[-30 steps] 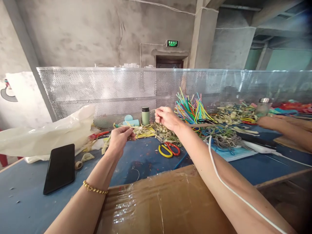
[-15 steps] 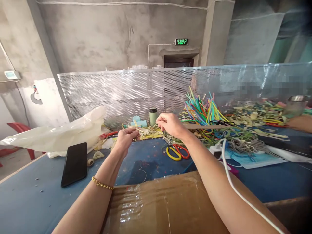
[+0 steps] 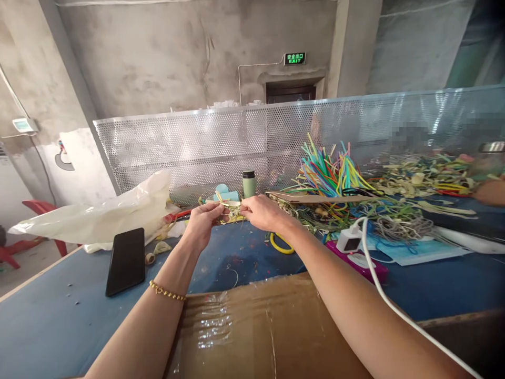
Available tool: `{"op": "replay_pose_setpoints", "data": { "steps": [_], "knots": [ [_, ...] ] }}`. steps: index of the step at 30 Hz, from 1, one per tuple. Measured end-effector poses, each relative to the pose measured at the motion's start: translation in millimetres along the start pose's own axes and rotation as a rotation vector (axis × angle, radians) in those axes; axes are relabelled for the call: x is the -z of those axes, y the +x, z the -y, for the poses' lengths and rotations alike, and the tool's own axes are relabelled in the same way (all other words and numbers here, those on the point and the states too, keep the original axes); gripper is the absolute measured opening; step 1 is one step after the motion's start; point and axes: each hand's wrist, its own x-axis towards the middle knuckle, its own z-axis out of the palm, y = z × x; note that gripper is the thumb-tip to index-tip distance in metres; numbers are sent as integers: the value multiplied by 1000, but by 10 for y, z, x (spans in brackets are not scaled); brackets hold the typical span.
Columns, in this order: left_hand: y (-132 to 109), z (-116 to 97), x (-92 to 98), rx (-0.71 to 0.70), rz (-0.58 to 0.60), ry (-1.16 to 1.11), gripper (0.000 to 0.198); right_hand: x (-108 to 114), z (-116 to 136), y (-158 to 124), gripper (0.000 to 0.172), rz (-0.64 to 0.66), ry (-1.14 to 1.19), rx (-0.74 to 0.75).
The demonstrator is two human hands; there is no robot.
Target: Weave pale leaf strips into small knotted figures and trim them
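Observation:
My left hand [image 3: 203,223] is closed in a pinch on a thin pale yellow-green strip [image 3: 233,203] above the far part of the table. My right hand [image 3: 263,213] meets it from the right, thumb and fingers pinched at the strip's other end. Only a small gap separates the two hands. Behind them lie light-blue rolls [image 3: 226,196] and a green bottle with a black lid [image 3: 249,185]. Below my right wrist shows the yellow handle of a pair of scissors [image 3: 282,246]; the rest is hidden by my forearm.
A cardboard box [image 3: 252,331] lies before me on the blue table [image 3: 47,316]. Left are a black phone [image 3: 126,262] and a plastic bag [image 3: 98,213]. Right are colourful strips [image 3: 331,171], tangled cords [image 3: 406,227], a purple power strip [image 3: 376,267] with white cable, and another person's hand [image 3: 490,193].
My right hand has come down and left from its raised position to the strip in my left hand. My forearm now covers the scissors' red handle. The view has shifted slightly.

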Motion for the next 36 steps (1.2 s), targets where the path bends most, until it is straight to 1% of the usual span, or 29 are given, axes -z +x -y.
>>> {"op": "replay_pose_setpoints", "data": {
  "steps": [3, 6, 7, 9, 11, 13, 14, 16, 18, 20, 22, 23, 25, 27, 29, 31, 33, 36],
  "knots": [
    [33, 33, 40, 28, -43, 58, 29, -28, -94, 11, 17, 104, 49, -31],
    [47, 56, 54, 34, -28, 71, 28, -20, -194, -16, 18, 252, -16, -118],
    [48, 62, 52, 34, -18, 73, 27, -16, -215, -29, 18, 278, -57, -144],
    [46, 71, 45, 36, -18, 73, 25, -12, -233, -44, 16, 277, -126, -171],
    [47, 78, 38, 37, -28, 58, 23, -17, -223, -34, 16, 197, -148, -175],
    [51, 81, 32, 37, -21, 25, 22, -29, -189, -3, 22, 41, -107, -157],
    [53, 81, 29, 37, -6, 4, 22, -36, -165, 15, 25, -48, -60, -135],
    [63, 82, 28, 35, 29, -27, 23, -47, -113, 49, 23, -198, 65, -66],
    [81, 97, 47, 24, 42, -4, 26, -42, -81, 72, 20, -275, 163, 4],
    [116, 141, 96, -10, 9, 128, 27, -18, -111, 83, 19, -356, 190, 14],
    [160, 212, 170, -38, -47, 369, 19, 22, -231, 82, 20, -451, 171, -38],
    [181, 253, 209, -13, -49, 534, 13, 43, -323, 76, 22, -489, 153, -82],
    [213, 324, 272, 41, -36, 616, 10, 78, -538, 52, 24, -530, 112, -194],
    [228, 363, 309, 79, -18, 634, 8, 98, -735, 12, 23, -466, 33, -337],
    [230, 363, 329, 96, -10, 645, 6, 105, -860, -34, 23, -360, -51, -452],
    [227, 342, 349, 104, -15, 669, 6, 105, -903, -71, 25, -212, -147, -534],
    [225, 321, 376, 123, -10, 701, 4, 96, -898, -92, 25, -43, -218, -585],
    [227, 326, 422, 162, 53, 808, 3, 41, -897, -97, 16, 175, -237, -640]
  ]
}}
